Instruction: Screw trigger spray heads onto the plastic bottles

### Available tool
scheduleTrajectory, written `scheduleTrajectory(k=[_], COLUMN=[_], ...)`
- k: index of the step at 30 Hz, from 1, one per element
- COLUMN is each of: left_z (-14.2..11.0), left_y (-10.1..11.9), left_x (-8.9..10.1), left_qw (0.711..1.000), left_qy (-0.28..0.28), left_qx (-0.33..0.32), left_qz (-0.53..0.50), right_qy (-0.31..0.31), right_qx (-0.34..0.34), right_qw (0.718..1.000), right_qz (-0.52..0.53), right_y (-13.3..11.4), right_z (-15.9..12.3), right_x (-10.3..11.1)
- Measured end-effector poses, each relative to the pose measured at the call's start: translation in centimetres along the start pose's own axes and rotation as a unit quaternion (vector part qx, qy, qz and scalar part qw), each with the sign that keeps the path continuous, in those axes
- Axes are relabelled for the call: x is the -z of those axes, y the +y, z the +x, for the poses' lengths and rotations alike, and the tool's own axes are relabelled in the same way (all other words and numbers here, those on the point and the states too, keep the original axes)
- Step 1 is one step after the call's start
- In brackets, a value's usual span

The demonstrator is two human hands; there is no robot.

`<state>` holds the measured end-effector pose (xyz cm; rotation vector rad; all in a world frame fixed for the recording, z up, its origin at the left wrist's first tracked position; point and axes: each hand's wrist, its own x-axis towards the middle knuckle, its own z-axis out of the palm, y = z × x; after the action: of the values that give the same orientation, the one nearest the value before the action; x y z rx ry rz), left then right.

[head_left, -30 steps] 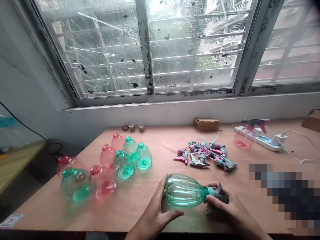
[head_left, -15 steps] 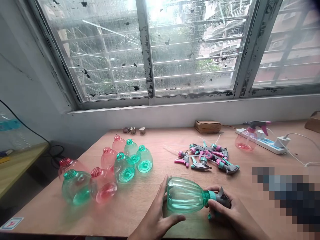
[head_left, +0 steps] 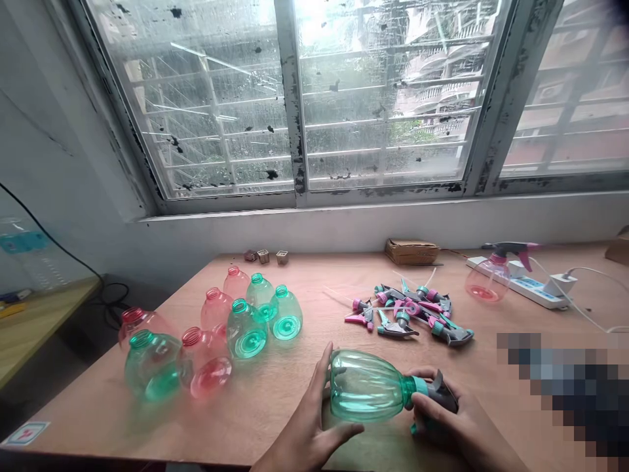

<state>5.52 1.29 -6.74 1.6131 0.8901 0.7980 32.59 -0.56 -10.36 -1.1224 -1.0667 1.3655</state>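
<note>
A clear green spray bottle [head_left: 366, 387] lies sideways between my hands, above the near edge of the table. My left hand [head_left: 314, 410] cups its base: the fingers go behind the bottle and the thumb stretches out below it. Around the grey and teal trigger sprayer head [head_left: 439, 392] at the bottle's neck, my right hand [head_left: 455, 413] is closed, with the thumb by the teal collar. The head sits against the neck; whether it is screwed tight I cannot tell. Some right-hand fingers are hidden behind the head.
Several green bottles [head_left: 247, 331] and pink bottles [head_left: 204, 367] without heads stand on the left. A pile of loose sprayer heads [head_left: 407, 308] lies beyond my hands. Farther right are a pink spray bottle [head_left: 488, 283], a power strip [head_left: 525, 285] and a small cardboard box [head_left: 411, 251].
The view has shifted slightly, so everything sits a little differently in the picture. Both hands keep the same hold on the green spray bottle, with hardly any movement.
</note>
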Motion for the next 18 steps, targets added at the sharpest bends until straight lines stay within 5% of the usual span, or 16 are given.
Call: scheduleTrajectory(k=[10, 18], left_z=[0.0, 0.4], left_y=[-0.9, -1.7], left_x=[0.1, 0.4], left_qw=[0.998, 0.998], left_qy=[-0.015, -0.035], left_qx=[0.014, -0.049], left_qz=[-0.054, -0.012], right_qy=[0.007, 0.014], right_qx=[-0.008, 0.001], right_qw=[0.999, 0.999], right_qz=[0.039, 0.033], right_y=[0.1, 0.2], right_z=[0.1, 0.2], right_x=[-0.2, -0.2])
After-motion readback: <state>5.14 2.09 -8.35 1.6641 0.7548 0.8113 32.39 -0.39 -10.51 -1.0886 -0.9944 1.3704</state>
